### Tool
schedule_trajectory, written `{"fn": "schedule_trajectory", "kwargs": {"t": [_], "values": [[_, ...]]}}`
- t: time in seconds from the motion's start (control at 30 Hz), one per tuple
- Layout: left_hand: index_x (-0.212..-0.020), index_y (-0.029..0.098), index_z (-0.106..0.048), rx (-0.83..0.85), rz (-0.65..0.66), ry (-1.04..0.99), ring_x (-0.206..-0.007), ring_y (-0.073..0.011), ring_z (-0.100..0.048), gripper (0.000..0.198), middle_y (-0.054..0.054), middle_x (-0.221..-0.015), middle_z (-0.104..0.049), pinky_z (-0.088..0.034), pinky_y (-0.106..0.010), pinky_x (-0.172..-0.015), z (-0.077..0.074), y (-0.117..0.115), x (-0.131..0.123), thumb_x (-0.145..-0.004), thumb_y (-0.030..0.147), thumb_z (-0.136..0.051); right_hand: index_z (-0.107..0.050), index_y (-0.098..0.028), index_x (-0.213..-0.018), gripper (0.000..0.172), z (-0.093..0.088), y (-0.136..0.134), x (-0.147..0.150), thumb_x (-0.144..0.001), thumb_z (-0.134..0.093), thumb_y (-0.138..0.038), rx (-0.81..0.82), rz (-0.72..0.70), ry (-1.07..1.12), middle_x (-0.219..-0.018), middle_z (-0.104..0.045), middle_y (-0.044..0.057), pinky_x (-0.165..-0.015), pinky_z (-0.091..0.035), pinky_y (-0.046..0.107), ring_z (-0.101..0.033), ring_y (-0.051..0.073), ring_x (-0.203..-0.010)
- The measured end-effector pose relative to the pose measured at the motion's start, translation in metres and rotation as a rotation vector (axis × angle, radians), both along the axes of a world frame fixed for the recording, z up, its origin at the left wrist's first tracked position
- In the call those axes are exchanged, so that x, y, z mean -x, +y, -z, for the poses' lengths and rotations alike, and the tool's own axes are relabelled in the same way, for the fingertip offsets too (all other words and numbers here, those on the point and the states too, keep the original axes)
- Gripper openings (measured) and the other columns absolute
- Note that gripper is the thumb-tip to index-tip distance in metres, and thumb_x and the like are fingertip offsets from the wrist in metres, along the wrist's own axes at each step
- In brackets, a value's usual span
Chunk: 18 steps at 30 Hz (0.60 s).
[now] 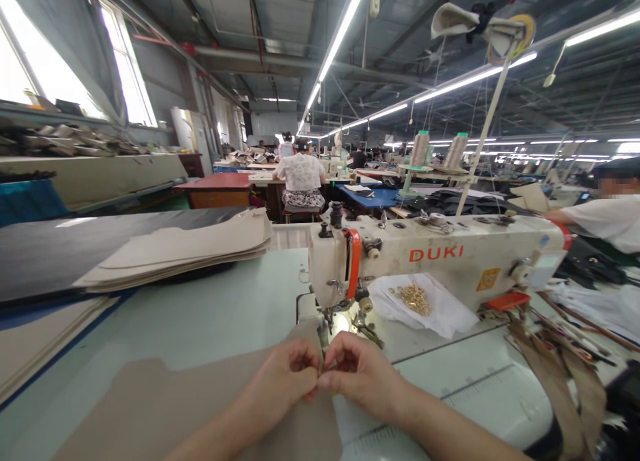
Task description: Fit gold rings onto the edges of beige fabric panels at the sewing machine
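A beige fabric panel (200, 394) lies on the pale green sewing table, its far end by the needle area of a white sewing machine (385, 248). My left hand (287, 374) is over the panel's right edge, thumb and fingers closed in a pinch on that edge. Facing it, my right hand (363, 374) is also pinched, its fingertips meeting the left ones at the same edge. Whatever small thing may lie between the right fingertips is hidden. The machine's lamp lights the spot just beyond my hands.
Gold-coloured small metal parts (414, 298) lie on a white plastic bag (450, 314) against the machine. Stacked beige panels (185, 248) rest at the left. Brown straps (545, 374) hang at the right. Thread cones (420, 149) stand behind. Another person (301, 174) sits ahead.
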<state>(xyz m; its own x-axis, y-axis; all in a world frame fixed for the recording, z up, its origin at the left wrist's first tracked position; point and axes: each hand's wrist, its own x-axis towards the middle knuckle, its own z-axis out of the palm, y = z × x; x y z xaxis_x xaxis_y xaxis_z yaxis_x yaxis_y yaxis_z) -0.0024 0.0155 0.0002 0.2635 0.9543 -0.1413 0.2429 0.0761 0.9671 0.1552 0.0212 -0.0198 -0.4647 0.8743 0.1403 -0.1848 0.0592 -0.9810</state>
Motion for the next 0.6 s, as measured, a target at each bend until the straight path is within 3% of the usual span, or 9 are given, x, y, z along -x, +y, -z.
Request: {"fn": "schedule_trajectory", "kwargs": {"t": [0.17,0.33,0.6], "values": [[-0.056,0.019,-0.046,-0.084,-0.027,0.093,-0.049,-0.0108,-0.043,0.007,0.006,-0.048,-0.047,-0.031,-0.023,-0.05,0.003,0.001,0.003,-0.051,0.025,-0.045,-0.062,-0.017,-0.07,0.002,-0.001,0.001,-0.005,-0.07,-0.064,-0.017,-0.314,0.118,-0.233,-0.073,-0.059,0.0,-0.062,-0.04,0.022,-0.053,0.012,-0.068],[-0.06,0.017,-0.05,-0.186,-0.057,0.158,-0.054,-0.0105,-0.042,0.008,0.005,-0.055,-0.047,-0.03,-0.022,-0.051,0.007,0.003,0.006,-0.055,0.022,-0.047,-0.06,-0.017,-0.066,0.009,-0.002,0.002,-0.003,-0.069,-0.054,-0.013,-0.335,0.208,-0.292,-0.071,-0.06,0.001,-0.062,-0.043,0.022,-0.055,0.012,-0.066],[-0.06,0.017,-0.053,-0.225,-0.102,0.158,-0.053,-0.01,-0.044,0.004,0.005,-0.055,-0.05,-0.033,-0.021,-0.051,-0.005,-0.001,0.002,-0.06,0.022,-0.052,-0.056,-0.017,-0.064,0.01,-0.006,-0.007,0.001,-0.071,-0.049,-0.014,-0.505,0.407,-0.396,-0.073,-0.062,0.002,-0.065,-0.041,0.024,-0.054,0.013,-0.068]]}}
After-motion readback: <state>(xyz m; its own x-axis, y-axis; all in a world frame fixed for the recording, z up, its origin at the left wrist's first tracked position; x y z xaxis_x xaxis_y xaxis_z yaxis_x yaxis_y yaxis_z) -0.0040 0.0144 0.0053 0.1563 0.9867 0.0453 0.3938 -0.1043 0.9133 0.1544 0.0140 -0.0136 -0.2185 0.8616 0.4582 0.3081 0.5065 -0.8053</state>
